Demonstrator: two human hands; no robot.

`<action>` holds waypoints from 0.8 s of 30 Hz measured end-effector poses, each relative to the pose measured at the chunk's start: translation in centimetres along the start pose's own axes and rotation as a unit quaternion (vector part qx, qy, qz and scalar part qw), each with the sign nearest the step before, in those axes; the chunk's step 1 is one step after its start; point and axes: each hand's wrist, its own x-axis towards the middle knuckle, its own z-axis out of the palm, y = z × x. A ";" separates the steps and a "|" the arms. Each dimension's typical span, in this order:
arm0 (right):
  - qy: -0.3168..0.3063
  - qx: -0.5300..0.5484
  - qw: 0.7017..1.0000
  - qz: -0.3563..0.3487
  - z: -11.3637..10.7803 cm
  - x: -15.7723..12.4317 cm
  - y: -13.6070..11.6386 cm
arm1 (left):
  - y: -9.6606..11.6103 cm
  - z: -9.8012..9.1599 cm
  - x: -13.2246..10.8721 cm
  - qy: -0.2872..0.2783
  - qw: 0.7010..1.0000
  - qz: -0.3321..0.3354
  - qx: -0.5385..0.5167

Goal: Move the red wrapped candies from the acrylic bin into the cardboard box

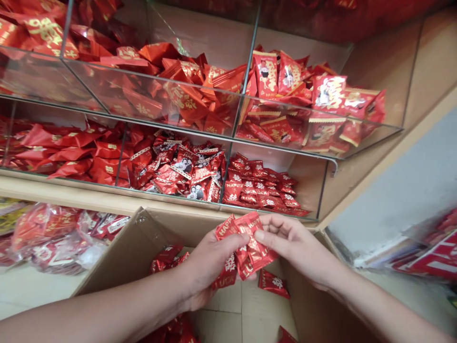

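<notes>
Red sachets [246, 243], a joined strip printed HAPPY and LUCK, bunch up between my hands above an open cardboard box [121, 262]. My left hand [210, 267] is closed around the strip's left side, and my right hand [296, 247] pinches its upper edge between thumb and fingertips, so both hands are narrow and holding the same strip. Just below, a loose sachet [274, 284] lies in the box, and more sachets [166, 259] sit beside my left hand. Ahead, a glass case [46, 78] holds compartments of red packets, sorted by design, above a wooden ledge [71, 193]. To my left, clear bags [46, 238] of red packets sit beside the box.
</notes>
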 end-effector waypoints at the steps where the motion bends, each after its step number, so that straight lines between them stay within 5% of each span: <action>1: -0.007 -0.011 1.000 -0.006 0.0 -0.1 0.1 | 0.0 0.0 -0.1 -0.005 1.000 -0.001 0.003; 5: -0.069 -0.124 0.989 -0.044 -0.4 -0.2 -0.2 | -0.3 0.1 -0.3 -0.009 1.000 -0.001 -0.002; 7: -0.066 -0.270 0.957 -0.083 -1.7 0.6 -1.1 | -0.3 0.2 -0.4 -0.001 1.000 -0.008 -0.013; 9: 0.037 -0.450 0.882 -0.135 -3.9 2.4 -2.5 | -0.3 0.3 -0.4 -0.001 1.000 -0.020 -0.015; 11: 0.187 -0.594 0.768 -0.150 -6.6 4.9 -3.7 | -0.2 0.4 -0.4 -0.001 0.999 -0.030 -0.012; 13: 0.220 -0.682 0.692 -0.087 -9.0 7.7 -4.3 | -0.1 0.4 -0.4 -0.005 0.999 -0.036 -0.011; 15: 0.197 -0.730 0.654 -0.003 -10.5 10.1 -4.1 | -0.1 0.3 -0.4 -0.014 0.999 -0.036 -0.011; 19: 0.144 -0.765 0.621 0.089 -11.2 12.7 -2.9 | -0.1 0.0 -0.2 -0.014 0.999 -0.036 0.001; 24: 0.124 -0.742 0.651 0.097 -11.0 12.8 -3.6 | -0.2 -0.3 -0.2 -0.021 0.999 -0.046 0.006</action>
